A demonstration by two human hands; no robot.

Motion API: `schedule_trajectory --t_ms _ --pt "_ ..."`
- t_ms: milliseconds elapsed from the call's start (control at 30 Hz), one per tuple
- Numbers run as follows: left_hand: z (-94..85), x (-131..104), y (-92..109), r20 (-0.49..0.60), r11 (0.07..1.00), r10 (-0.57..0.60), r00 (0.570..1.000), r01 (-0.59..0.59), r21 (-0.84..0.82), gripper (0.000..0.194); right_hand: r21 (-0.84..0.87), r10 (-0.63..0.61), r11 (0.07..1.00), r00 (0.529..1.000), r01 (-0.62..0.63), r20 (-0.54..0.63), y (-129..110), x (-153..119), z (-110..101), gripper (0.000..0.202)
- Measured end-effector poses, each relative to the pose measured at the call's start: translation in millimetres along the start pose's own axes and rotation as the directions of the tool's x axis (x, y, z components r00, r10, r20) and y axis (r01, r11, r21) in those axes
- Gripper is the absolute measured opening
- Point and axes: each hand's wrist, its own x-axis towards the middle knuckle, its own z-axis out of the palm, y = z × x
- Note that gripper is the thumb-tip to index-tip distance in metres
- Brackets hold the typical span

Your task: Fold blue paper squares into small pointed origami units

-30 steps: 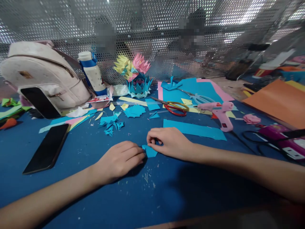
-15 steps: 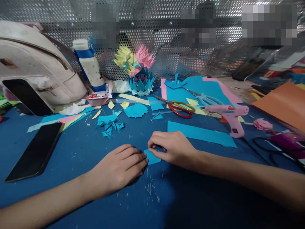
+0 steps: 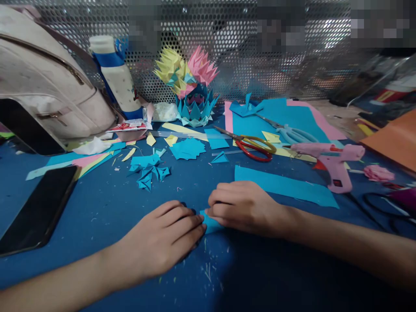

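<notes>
The small piece of blue paper [image 3: 212, 225] before you is plain and matt, mostly covered by your fingers, with only a narrow patch and a far-left corner showing. It lies on the blue worktop [image 3: 107, 184], well in from the far edge, in the gap between your hands. Your left hand [image 3: 165, 240] is palm-down with its fingers side by side, fingertips touching the paper's left side; its thumb is hidden, so you cannot tell whether it grips. Your right hand [image 3: 243, 209] is curled narrow, thumb and fingertips pinching the paper's far side. The showing part slants from that corner toward the near right, running beneath your right hand; with its ends covered, you cannot tell its long axis or which way it points. Just beyond your right hand, a blue paper strip [image 3: 286, 187] stretches sideways, its right end nearer you. Folded blue pieces [image 3: 149, 170] lie beyond your left hand. Farther out are red-and-yellow-handled scissors [image 3: 239, 138] and, to their right, a pink glue gun [image 3: 325, 155], nozzle leftward. Along the worktop's far edge, folded paper flowers [image 3: 196, 106] stand before a perforated metal panel [image 3: 234, 80].
</notes>
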Motion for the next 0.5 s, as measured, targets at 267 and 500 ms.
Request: schedule_trajectory --t_ms 267,500 --pt "-2.0 -4.5 0.5 0.048 0.997 -0.041 0.998 0.038 0.061 0.023 0.041 -0.014 0.999 1.0 0.013 0.021 2.1 1.8 -4.6 0.029" --pt "-3.0 -1.6 2.6 0.019 0.997 -0.059 0.998 0.058 0.056 0.022 0.06 0.024 0.998 1.0 -0.023 -0.012 3.5 -1.5 3.4 0.025"
